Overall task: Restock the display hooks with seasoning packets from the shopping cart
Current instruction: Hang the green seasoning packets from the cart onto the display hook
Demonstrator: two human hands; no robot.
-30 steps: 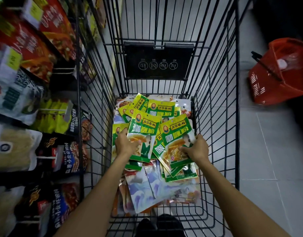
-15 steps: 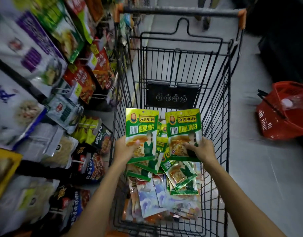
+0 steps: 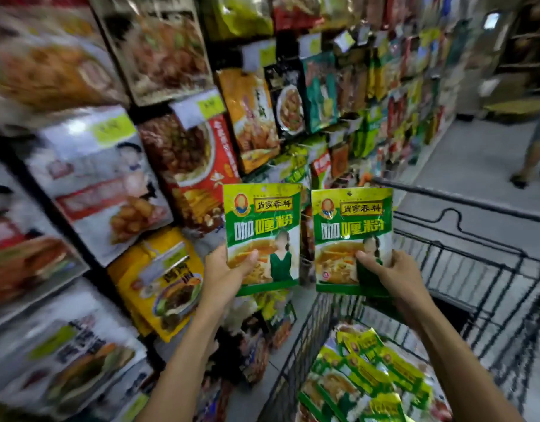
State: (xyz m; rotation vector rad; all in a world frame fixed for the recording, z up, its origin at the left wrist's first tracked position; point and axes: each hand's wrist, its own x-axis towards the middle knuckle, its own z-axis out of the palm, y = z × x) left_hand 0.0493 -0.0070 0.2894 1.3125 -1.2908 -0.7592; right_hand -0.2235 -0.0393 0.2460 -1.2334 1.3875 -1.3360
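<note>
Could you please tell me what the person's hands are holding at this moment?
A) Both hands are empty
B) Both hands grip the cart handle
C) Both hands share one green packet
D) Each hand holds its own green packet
D: the left hand grips the left packet and the right hand grips the right packet, which are upright, side by side and apart.

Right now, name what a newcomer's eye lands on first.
Two matching green packets stand upright mid-frame: the left packet gripped by the left hand, the right packet by the right hand. Below right, the wire cart holds a heap of packets; hanging display packets crowd the left.
</note>
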